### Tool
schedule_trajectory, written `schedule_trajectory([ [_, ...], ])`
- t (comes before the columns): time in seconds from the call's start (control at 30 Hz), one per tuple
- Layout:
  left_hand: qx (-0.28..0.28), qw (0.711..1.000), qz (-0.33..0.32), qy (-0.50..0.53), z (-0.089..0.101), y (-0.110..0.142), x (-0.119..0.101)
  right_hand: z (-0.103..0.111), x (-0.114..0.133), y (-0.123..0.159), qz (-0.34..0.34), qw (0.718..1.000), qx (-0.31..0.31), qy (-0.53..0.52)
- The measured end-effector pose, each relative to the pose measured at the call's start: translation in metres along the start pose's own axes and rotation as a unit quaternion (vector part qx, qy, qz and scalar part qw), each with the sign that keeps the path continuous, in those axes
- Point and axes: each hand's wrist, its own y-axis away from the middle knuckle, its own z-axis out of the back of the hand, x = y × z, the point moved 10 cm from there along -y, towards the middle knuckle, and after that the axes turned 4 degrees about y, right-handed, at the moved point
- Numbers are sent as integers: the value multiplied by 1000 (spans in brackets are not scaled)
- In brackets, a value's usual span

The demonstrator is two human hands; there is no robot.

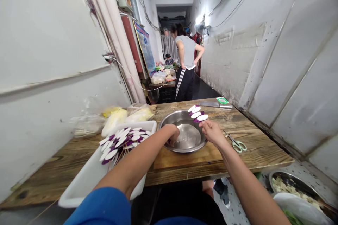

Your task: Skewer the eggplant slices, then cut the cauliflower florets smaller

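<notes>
Scissors [234,141] obstruct near the bowl [185,150]; rightward, tabletop [264,151] offers passage.

A lamp [199,19] glared white beyond the table's [260,149] far edge; the bowl [188,137] gleamed, shadows fell soft, and wide-angle distortion slanted the walls [293,59].

4 white oval slices [195,115] w/ purple edges, in R hand [211,132], by rim of steel bowl [188,150]

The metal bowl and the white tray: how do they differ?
The metal bowl is round; the white tray is rectangular. The left hand is inside the bowl, while purple-and-white slices lie piled in the tray. Both are open-topped.
</notes>
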Motion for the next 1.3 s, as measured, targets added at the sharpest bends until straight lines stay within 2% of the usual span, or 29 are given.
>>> schedule_trajectory([
  [0.07,89,989,99,-67,-11,6,16,0,0,1,-7,1000,1,-2],
  [0.1,132,980,124,-86,-16,10,17,0,0,1,-11,1000,2,-7],
  [0.17,180,976,105,-71,-24,11,2,-1,1,3,-16,1000,5,-17],
  [0.27,146,986,14,-73,-26,4,-27,-2,3,5,-18,1000,3,-25],
  [0.37,138,964,-68,-217,-44,4,-36,-2,2,6,-29,999,5,-33],
  [0.43,145,942,-87,-289,-58,4,-32,-2,1,6,-34,999,6,-35],
  [0.53,108,942,-71,-310,-57,0,-24,-3,1,7,-42,998,10,-38],
  [0.63,122,968,-70,-209,-56,-2,-23,-3,1,8,-50,998,13,-41],
  [0.7,114,989,-69,-62,-49,-5,-27,-4,2,9,-48,998,15,-41],
  [0.77,77,993,-41,83,-38,-9,-27,-3,4,10,-42,998,17,-42],
  [0.87,37,972,18,231,-30,-12,-23,-3,6,12,-43,998,21,-43],
  [0.93,18,955,25,295,-26,-11,-26,-2,7,14,-48,998,24,-40],
  [1.17,-29,908,-21,418,-9,-3,-41,-3,11,17,-43,998,41,-18],
  [1.3,-16,893,-52,447,-8,-3,-47,-5,9,15,-47,998,48,-2],
])
